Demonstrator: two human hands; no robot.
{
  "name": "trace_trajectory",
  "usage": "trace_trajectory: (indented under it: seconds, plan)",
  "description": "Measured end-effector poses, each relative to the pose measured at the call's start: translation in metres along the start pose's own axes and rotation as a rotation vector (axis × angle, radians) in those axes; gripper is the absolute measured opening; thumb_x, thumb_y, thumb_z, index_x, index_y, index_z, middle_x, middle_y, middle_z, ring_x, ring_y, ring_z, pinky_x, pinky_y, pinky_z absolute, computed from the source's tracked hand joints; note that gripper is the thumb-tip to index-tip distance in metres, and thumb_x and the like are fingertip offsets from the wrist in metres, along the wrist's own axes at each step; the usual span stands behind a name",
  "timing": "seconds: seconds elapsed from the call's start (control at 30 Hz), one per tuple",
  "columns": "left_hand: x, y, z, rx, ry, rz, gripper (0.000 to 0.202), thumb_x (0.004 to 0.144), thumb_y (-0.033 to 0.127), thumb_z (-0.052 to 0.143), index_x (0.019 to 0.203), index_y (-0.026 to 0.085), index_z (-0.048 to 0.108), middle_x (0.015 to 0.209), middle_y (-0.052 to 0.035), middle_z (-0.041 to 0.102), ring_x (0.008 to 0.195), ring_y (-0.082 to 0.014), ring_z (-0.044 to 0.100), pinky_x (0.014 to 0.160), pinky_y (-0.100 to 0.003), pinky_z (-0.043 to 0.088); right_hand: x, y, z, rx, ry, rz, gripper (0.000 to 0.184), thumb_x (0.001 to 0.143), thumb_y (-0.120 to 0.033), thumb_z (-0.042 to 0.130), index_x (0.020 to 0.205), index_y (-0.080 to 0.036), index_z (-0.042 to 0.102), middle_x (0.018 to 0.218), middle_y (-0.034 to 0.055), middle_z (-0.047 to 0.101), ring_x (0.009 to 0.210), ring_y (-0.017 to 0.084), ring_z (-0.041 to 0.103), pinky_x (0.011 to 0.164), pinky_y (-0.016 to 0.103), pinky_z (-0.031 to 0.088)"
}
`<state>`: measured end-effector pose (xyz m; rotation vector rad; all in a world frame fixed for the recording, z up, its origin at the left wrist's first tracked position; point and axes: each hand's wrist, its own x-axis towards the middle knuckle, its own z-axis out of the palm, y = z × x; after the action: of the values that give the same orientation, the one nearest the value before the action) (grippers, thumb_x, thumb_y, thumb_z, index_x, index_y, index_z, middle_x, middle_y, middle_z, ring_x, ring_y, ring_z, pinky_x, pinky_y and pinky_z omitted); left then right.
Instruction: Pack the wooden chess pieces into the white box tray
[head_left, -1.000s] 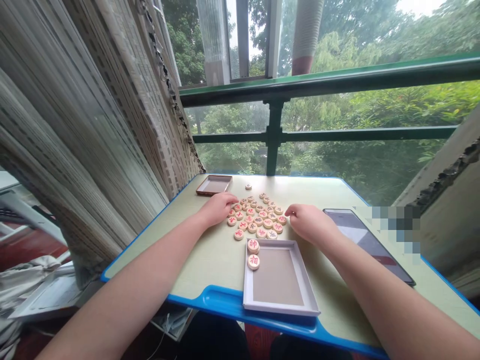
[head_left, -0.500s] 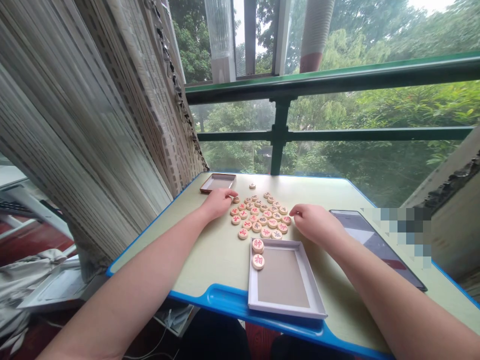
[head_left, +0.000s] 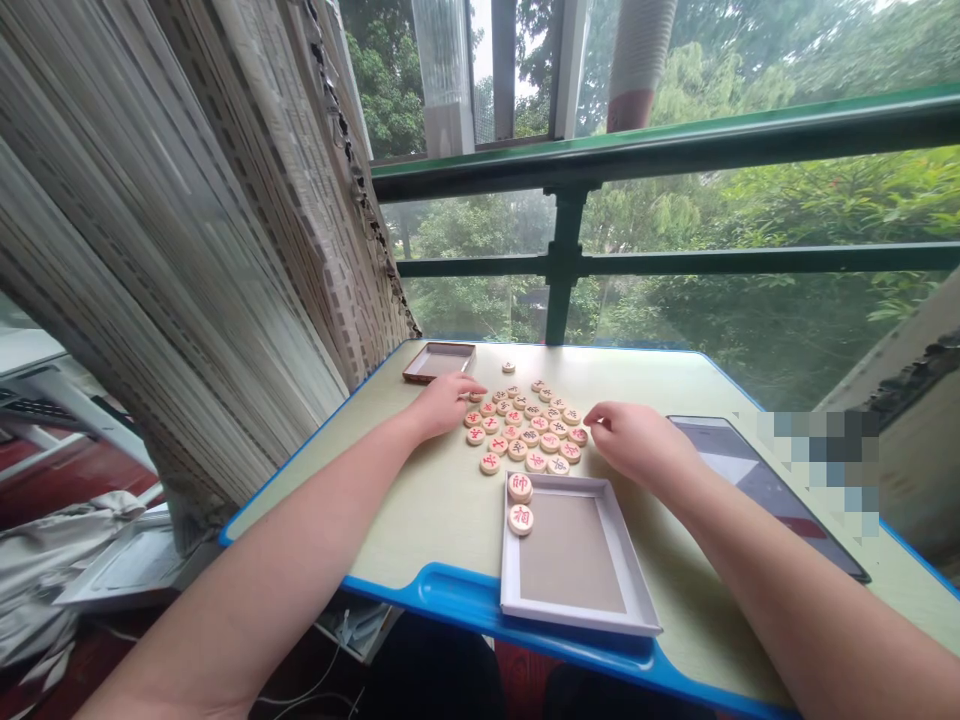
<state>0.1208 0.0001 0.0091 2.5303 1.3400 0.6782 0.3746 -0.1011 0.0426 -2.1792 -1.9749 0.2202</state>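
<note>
"Left hand [head_left: 444, 405]?"
"Hiding part of a round piece [head_left: 475, 397] — can't tell if it's gripping."
"Right hand [head_left: 637, 440]?"
"Curled beside more pieces [head_left: 529, 438] on the table [head_left: 435, 515] (some fingers hidden) — can't tell either."

Blue-edged tbl [head_left: 420, 510] w/ game pcs [head_left: 531, 438], 2 trays [head_left: 577, 616], tablet [head_left: 765, 500].

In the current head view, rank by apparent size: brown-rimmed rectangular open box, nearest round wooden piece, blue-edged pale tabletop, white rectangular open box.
1. Tabletop
2. White box
3. Brown-rimmed box
4. Nearest wooden piece
Nearness may enlarge the white box.
</note>
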Motion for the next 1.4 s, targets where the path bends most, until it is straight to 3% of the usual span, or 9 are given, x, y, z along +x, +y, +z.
trace_trajectory:
  seconds: [0.17, 0.53, 0.77, 0.97, 1.13, 1.27, 1.4]
  plan:
    - [-0.003, 0.009, -0.003, 0.043, -0.076, 0.047, 0.032, 0.075, 0.019, 0.048, 0.097, 0.023, 0.071, 0.111, -0.0059, 0.060, 0.106, -0.0229, 0.053, 0.101, -0.038, 0.039, 0.000, -0.001, 0.000, 0.000, 0.003, -0.010, 0.033, 0.077, -0.023, 0.039, 0.093, -0.023, 0.068, 0.099, 0.0060, 0.069, 0.088, 0.022, 0.061, 0.067, 0.028, 0.041]
    - [-0.003, 0.008, -0.004, 0.074, -0.030, -0.010, 0.026, 0.077, 0.039, 0.054, 0.082, 0.018, 0.068, 0.095, -0.0075, 0.061, 0.091, -0.0224, 0.056, 0.087, -0.037, 0.044, -0.002, -0.002, 0.001, 0.007, 0.001, -0.012, 0.031, 0.078, -0.028, 0.041, 0.090, -0.022, 0.069, 0.095, 0.0071, 0.069, 0.083, 0.022, 0.061, 0.060, 0.028, 0.040]
    - [-0.006, 0.020, -0.008, -0.005, -0.009, 0.042, 0.026, 0.078, 0.035, 0.053, 0.092, 0.019, 0.068, 0.095, -0.0062, 0.060, 0.090, -0.0204, 0.055, 0.084, -0.035, 0.044, -0.001, -0.002, 0.002, 0.064, 0.087, -0.089, 0.035, 0.080, -0.025, 0.041, 0.109, -0.022, 0.061, 0.100, 0.0063, 0.068, 0.086, 0.021, 0.061, 0.066, 0.028, 0.041]
    - [-0.011, 0.028, -0.011, -0.069, -0.097, 0.117, 0.023, 0.076, 0.030, 0.056, 0.090, 0.021, 0.071, 0.093, -0.0050, 0.060, 0.091, -0.0190, 0.055, 0.086, -0.032, 0.043, -0.002, -0.001, 0.002, 0.048, 0.067, -0.119, 0.029, 0.078, -0.027, 0.044, 0.096, -0.022, 0.067, 0.099, 0.0061, 0.068, 0.085, 0.021, 0.061, 0.061, 0.027, 0.040]
    - [-0.012, 0.029, -0.013, -0.089, -0.124, 0.132, 0.026, 0.073, 0.035, 0.060, 0.093, 0.020, 0.070, 0.095, -0.0056, 0.059, 0.090, -0.0193, 0.056, 0.084, -0.033, 0.044, -0.002, -0.001, 0.003, 0.052, 0.065, -0.250, 0.022, 0.077, -0.025, 0.047, 0.077, -0.022, 0.069, 0.086, 0.0046, 0.069, 0.074, 0.017, 0.059, 0.059, 0.024, 0.039]
    - [-0.012, 0.030, -0.014, -0.099, -0.139, 0.140, 0.032, 0.072, 0.042, 0.062, 0.094, 0.020, 0.069, 0.095, -0.0062, 0.059, 0.089, -0.0196, 0.056, 0.083, -0.034, 0.044, -0.006, -0.004, 0.001, 0.080, 0.024, -0.388, 0.021, 0.075, -0.023, 0.048, 0.079, -0.022, 0.069, 0.085, 0.0033, 0.067, 0.069, 0.015, 0.057, 0.059, 0.023, 0.039]
    - [-0.012, 0.031, -0.016, -0.092, -0.146, 0.143, 0.032, 0.073, 0.044, 0.062, 0.094, 0.021, 0.069, 0.095, -0.0063, 0.059, 0.090, -0.0202, 0.056, 0.083, -0.035, 0.044, -0.006, -0.005, 0.002, 0.052, 0.036, -0.359, 0.020, 0.075, -0.024, 0.050, 0.080, -0.023, 0.070, 0.088, 0.0032, 0.066, 0.068, 0.014, 0.057, 0.060, 0.023, 0.039]
